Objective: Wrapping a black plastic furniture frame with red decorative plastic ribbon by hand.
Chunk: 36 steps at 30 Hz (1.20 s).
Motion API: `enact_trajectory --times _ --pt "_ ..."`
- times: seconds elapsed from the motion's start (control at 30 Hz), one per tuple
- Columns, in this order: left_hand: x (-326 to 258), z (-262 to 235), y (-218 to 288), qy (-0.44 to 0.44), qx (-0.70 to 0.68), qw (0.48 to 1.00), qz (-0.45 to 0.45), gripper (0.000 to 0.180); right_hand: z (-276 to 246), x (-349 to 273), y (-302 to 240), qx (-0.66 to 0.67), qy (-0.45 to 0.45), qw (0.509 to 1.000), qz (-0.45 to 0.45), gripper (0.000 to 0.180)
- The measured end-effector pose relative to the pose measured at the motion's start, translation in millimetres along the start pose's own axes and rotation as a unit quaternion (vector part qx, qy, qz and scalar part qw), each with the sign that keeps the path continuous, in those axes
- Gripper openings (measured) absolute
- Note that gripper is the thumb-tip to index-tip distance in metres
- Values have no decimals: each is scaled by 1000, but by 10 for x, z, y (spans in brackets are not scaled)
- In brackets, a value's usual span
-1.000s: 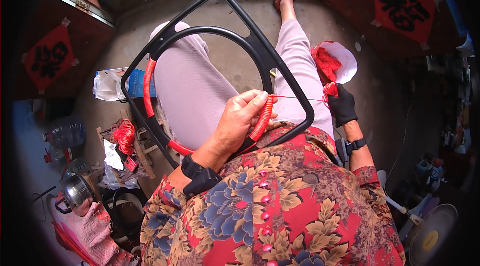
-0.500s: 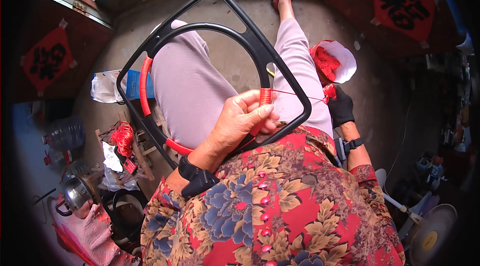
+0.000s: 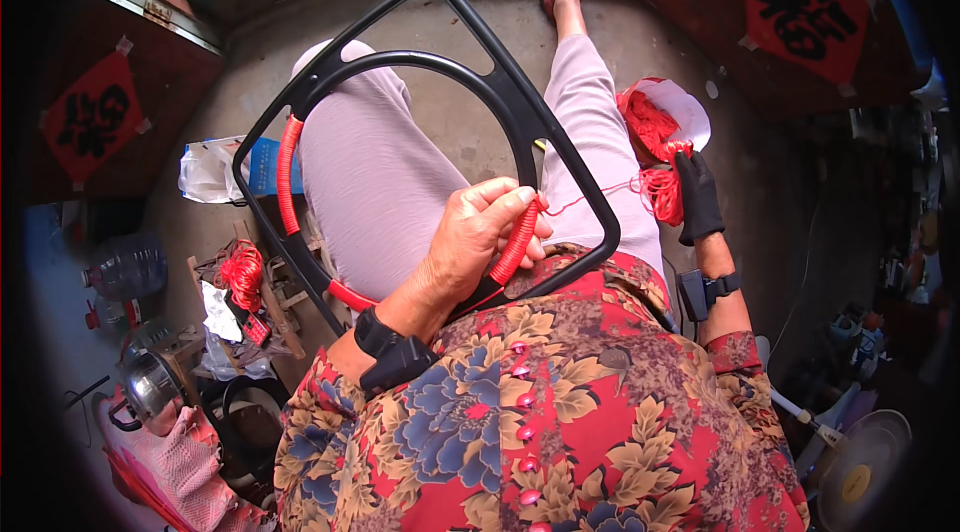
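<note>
A black frame [image 3: 515,112] with a round inner ring lies across my lap, parts of the ring wound in red cord. My left hand [image 3: 480,232] is closed around the red-wound section [image 3: 515,247] on the ring's near right side, thumb pressed at its upper end. From there a loose strand of red cord [image 3: 590,194] runs right to a looped bundle [image 3: 660,194]. My right hand [image 3: 700,202], in a black glove, holds this bundle beside my right thigh. Its fingers point away from me, and the fingertips are partly hidden by cord.
Beyond my right hand stands a white container [image 3: 685,107] with red cord inside. A wooden stool [image 3: 285,317] at left carries another red cord bundle [image 3: 241,274]. A white and blue bag [image 3: 225,172], a large clear bottle [image 3: 130,267] and a metal pot [image 3: 152,392] are also left.
The cord between my hands has gone from taut to slack. My right hand has opened out from a fist and shifted slightly away, with the bundle hanging looser. My left thumb has moved up the winding.
</note>
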<state>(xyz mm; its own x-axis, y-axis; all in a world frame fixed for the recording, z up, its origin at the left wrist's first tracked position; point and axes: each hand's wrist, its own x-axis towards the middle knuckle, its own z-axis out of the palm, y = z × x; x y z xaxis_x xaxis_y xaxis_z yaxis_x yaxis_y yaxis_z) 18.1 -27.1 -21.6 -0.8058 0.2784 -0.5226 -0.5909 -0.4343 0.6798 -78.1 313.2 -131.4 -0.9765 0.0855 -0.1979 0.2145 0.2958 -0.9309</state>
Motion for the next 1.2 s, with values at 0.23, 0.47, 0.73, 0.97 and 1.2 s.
enact_trajectory --times 0.23,0.47,0.73,0.97,1.2 --pt "-20 -9 4 -16 3 998 53 28 370 -73 -809 -133 -43 985 -104 30" --pt "-131 -108 195 17 84 994 65 27 956 70 -1027 77 -99 982 -142 26" --pt "-143 -17 49 5 60 998 -13 28 1804 -210 -1269 381 -403 829 73 30" --pt "-130 -93 -92 0 0 999 48 34 1599 -315 -1512 410 -513 743 125 47" --pt "-54 -90 -95 107 5 993 60 17 1379 -557 -1595 181 -447 863 149 43"
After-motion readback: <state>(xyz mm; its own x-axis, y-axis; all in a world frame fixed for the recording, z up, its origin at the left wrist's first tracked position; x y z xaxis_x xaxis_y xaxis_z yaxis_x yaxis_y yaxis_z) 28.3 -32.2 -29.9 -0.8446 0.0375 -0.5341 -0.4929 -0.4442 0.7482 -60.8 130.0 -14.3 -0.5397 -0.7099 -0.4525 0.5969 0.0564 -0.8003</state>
